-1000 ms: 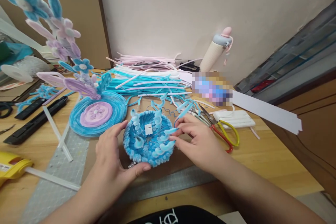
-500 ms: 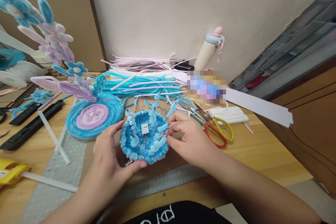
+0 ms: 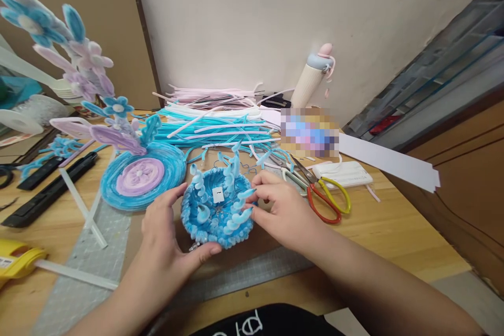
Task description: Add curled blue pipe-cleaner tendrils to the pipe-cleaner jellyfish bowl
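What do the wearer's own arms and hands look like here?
The left hand and right hand are bare, with no gloves, rings or watch visible. The forearms are bare too, and no sleeves are in view. At the bottom edge is a black garment with white lettering.

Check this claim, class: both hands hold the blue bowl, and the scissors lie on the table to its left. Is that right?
One slip. The head view shows the scissors lying on the table to the right of the bowl, not its left. The left hand and right hand do hold the bowl.
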Demonstrator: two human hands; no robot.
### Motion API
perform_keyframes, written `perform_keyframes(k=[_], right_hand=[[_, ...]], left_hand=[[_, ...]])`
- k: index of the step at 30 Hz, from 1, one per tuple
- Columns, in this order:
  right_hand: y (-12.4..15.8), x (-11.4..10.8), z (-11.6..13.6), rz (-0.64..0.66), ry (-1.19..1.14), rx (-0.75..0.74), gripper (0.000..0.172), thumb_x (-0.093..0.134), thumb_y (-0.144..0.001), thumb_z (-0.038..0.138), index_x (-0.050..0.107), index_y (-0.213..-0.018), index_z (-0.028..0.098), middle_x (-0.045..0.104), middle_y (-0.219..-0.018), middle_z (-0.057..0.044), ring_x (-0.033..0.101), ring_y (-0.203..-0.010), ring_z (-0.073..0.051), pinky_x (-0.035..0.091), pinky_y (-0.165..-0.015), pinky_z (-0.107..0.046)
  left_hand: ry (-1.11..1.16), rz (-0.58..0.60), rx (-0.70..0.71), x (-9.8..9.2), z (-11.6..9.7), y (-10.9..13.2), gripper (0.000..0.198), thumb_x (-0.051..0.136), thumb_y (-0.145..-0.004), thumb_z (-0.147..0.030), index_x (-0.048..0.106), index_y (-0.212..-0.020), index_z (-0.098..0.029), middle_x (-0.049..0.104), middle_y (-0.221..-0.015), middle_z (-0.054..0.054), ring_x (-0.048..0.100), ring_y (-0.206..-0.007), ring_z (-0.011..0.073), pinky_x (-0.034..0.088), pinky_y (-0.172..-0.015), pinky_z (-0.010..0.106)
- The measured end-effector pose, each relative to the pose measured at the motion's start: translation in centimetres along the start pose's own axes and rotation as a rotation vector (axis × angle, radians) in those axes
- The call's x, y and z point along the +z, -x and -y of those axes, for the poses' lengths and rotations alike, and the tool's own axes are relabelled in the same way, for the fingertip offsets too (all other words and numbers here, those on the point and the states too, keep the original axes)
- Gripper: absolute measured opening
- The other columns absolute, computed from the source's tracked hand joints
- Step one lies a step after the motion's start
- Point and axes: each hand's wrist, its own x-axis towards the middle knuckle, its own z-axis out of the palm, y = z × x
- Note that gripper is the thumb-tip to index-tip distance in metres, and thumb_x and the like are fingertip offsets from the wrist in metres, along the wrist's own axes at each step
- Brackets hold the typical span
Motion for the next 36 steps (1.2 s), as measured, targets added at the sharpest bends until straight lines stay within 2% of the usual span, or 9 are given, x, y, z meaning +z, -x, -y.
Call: perform_keyframes(k=[10, 16, 20, 24, 28, 36], right_hand=[[-0.1, -0.2, -0.1, 0.001, -0.006, 0.011, 0.013, 0.065, -0.080, 0.011, 0.065, -0.070, 0.018, 0.055, -0.086, 0.001, 0.051, -0.073, -0.012, 0.038, -0.065, -0.027], [-0.1, -0.5, 0.1, -0.041, -0.007, 0.017, 0.006, 0.066, -0.080, 0.013, 0.065, -0.081, 0.019, 0.055, -0.082, 0.003, 0.047, -0.066, -0.011, 0.038, -0.062, -0.026], [-0.1, -0.3, 0.1, -0.048, -0.039, 0.071, 0.012, 0.066, -0.081, 0.020, 0.068, -0.093, 0.023, 0.054, -0.074, 0.004, 0.049, -0.063, -0.011, 0.038, -0.058, -0.025], [-0.1, 0.1, 0.0, -0.055, -0.080, 0.145, 0.013, 0.065, -0.082, 0.026, 0.067, -0.095, 0.024, 0.053, -0.067, 0.006, 0.050, -0.058, -0.011, 0.037, -0.055, -0.025], [-0.3, 0.2, -0.1, -0.061, -0.059, 0.155, 0.019, 0.064, -0.083, 0.026, 0.069, -0.101, 0.024, 0.053, -0.062, 0.006, 0.049, -0.055, -0.011, 0.036, -0.054, -0.025], [-0.9, 0.7, -0.7, -0.060, -0.071, 0.137, 0.012, 0.064, -0.082, 0.027, 0.073, -0.087, 0.022, 0.050, -0.055, 0.006, 0.045, -0.051, -0.010, 0.033, -0.051, -0.023]], left_hand=[[-0.009, 0.003, -0.001, -0.1, 0.0, 0.0, 0.088, 0.063, -0.073, -0.066, 0.029, -0.140, -0.020, 0.050, -0.128, 0.021, 0.051, -0.117, 0.0421, 0.045, -0.092, 0.064], [-0.005, -0.008, 0.017, 0.0, 0.2, 0.0, 0.089, 0.064, -0.072, -0.066, 0.029, -0.140, -0.020, 0.051, -0.128, 0.021, 0.051, -0.117, 0.0423, 0.045, -0.093, 0.064], [-0.005, -0.002, 0.016, 0.0, 0.2, 0.0, 0.088, 0.063, -0.073, -0.065, 0.029, -0.141, -0.020, 0.051, -0.128, 0.022, 0.051, -0.117, 0.0434, 0.045, -0.091, 0.067], [-0.012, -0.011, 0.031, 0.0, 0.3, -0.1, 0.087, 0.062, -0.074, -0.066, 0.029, -0.140, -0.019, 0.051, -0.127, 0.023, 0.052, -0.114, 0.0445, 0.045, -0.089, 0.069], [-0.027, -0.011, 0.062, 0.1, 0.5, -0.2, 0.089, 0.064, -0.073, -0.064, 0.028, -0.141, -0.020, 0.051, -0.127, 0.024, 0.053, -0.113, 0.0445, 0.046, -0.087, 0.068], [-0.007, -0.020, 0.021, 0.1, 0.4, 0.0, 0.089, 0.064, -0.072, -0.066, 0.028, -0.142, -0.025, 0.050, -0.129, 0.019, 0.051, -0.117, 0.0428, 0.044, -0.092, 0.066]])
